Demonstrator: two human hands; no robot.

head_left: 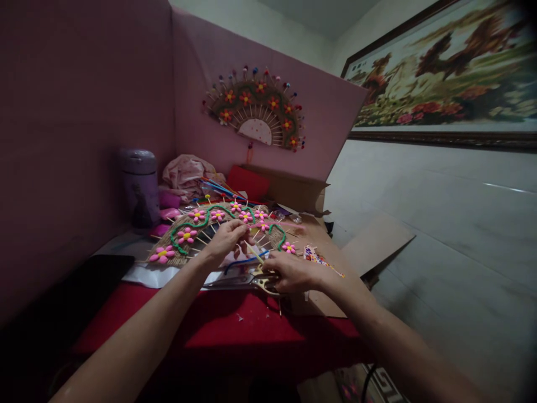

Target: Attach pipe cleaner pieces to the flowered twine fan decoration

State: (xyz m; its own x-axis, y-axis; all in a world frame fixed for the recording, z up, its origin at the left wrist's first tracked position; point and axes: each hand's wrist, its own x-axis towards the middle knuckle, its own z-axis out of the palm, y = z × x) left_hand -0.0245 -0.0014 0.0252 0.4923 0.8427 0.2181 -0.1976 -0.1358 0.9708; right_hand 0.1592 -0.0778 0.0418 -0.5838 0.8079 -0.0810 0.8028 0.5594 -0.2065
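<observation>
My left hand [230, 239] is closed in a pinch over the front of a half-round twine fan [170, 238]. A thin pink strip, like a pipe cleaner [279, 225], runs rightward from its fingertips. My right hand [291, 272] is closed at the gold handles of a pair of scissors [265, 284], whose blades point left. A pale yellow strip [255, 252] spans the gap between my hands; which fingers grip it is hard to tell. Below lies a blue pipe cleaner [243, 261]. Pink flowers [187, 235] and a wavy green strand [201, 222] decorate the fan.
A purple flask [140, 187] stands at the left, beside crumpled pink cloth [191, 170]. Behind the fan are pipe cleaners [222, 189] and a cardboard box [293, 190]. Cardboard [327, 299] covers the right of the red tablecloth [201, 322]. A finished fan [255, 112] hangs on the pink panel.
</observation>
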